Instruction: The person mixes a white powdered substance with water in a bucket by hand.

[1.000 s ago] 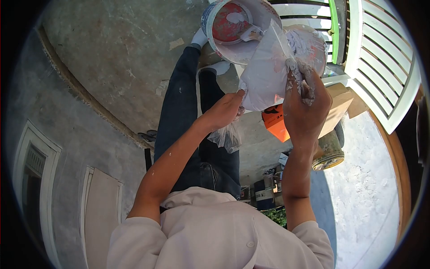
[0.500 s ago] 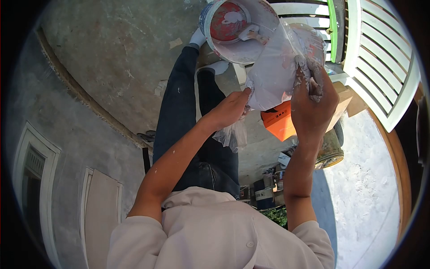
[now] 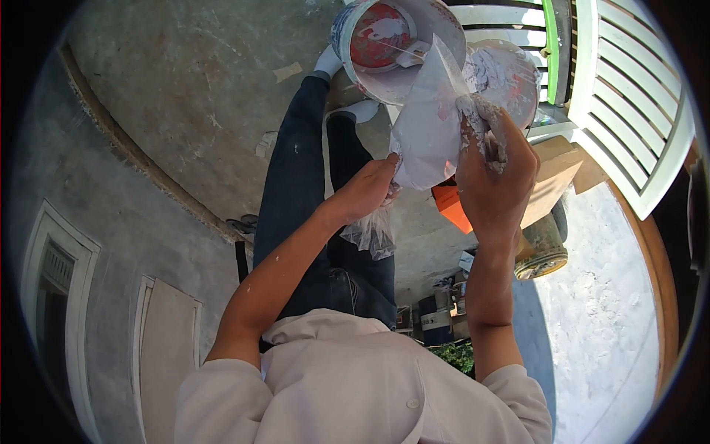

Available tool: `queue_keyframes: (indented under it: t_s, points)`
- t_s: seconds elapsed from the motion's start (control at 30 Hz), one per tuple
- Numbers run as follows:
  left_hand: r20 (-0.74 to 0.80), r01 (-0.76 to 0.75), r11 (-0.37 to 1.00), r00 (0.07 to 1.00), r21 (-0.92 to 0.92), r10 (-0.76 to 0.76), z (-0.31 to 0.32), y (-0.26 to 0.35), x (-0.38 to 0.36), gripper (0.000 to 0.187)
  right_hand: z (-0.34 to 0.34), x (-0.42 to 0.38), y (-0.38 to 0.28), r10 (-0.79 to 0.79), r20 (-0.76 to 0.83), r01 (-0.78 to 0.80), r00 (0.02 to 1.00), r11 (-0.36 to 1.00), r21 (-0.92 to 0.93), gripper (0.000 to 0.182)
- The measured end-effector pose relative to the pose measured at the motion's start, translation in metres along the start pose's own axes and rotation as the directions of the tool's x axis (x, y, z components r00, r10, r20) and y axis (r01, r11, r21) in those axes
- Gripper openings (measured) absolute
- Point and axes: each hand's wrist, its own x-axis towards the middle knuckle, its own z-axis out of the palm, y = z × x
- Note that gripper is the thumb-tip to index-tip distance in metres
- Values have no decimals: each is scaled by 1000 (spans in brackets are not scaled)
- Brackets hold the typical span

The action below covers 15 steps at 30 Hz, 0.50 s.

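A clear plastic bag (image 3: 427,137) with white paste in it hangs between my hands, its pointed corner up toward the bucket. My left hand (image 3: 368,191) is closed round the gathered plastic at the lower left, and a loose end (image 3: 373,233) dangles beneath. At the bag's right side my right hand (image 3: 499,152) pinches the plastic, its fingers smeared with white paste. Behind the bag stands a large bucket (image 3: 392,87), paste-coated inside, with a worn red bottom. A white-smeared tool (image 3: 412,54) lies in it. To its right is a round paste-covered surface (image 3: 518,74).
Beyond my right hand are an orange box (image 3: 450,206), a cardboard box (image 3: 553,177) and a dirty tub (image 3: 543,251). White slatted panels (image 3: 629,96) stand at the upper right. Several containers (image 3: 436,322) sit near my right elbow. Plants (image 3: 455,359) show below them.
Both hands and the bag have moved left and slightly down. The bag now looks narrower with a pointed top, and more of the paste-covered round surface shows behind it.
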Motion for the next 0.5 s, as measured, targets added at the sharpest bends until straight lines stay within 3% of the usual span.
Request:
queue_keyframes:
  t_s: [0.13, 0.23, 0.33, 0.5]
  points:
    - [56, -24, 1000, 998, 12, 24, 4, 0, 8, 49, -3, 6, -5, 44, 18, -44, 999, 999, 8, 24]
    - [45, -34, 999, 998, 26, 33, 2, 1, 2, 50, 6, 6, -5, -56, -36, 57, 998, 998, 38, 19]
    - [15, 0, 1000, 1000, 28, -1, -8, -3, -9, 51, 10, 4, -8, -132, 12, 131, 991, 989, 66, 21]
    - [-41, 27, 998, 999, -48, -29, -5, -14, -20, 47, 10, -6, -5, -20, 78, 16, 997, 998, 61, 21]
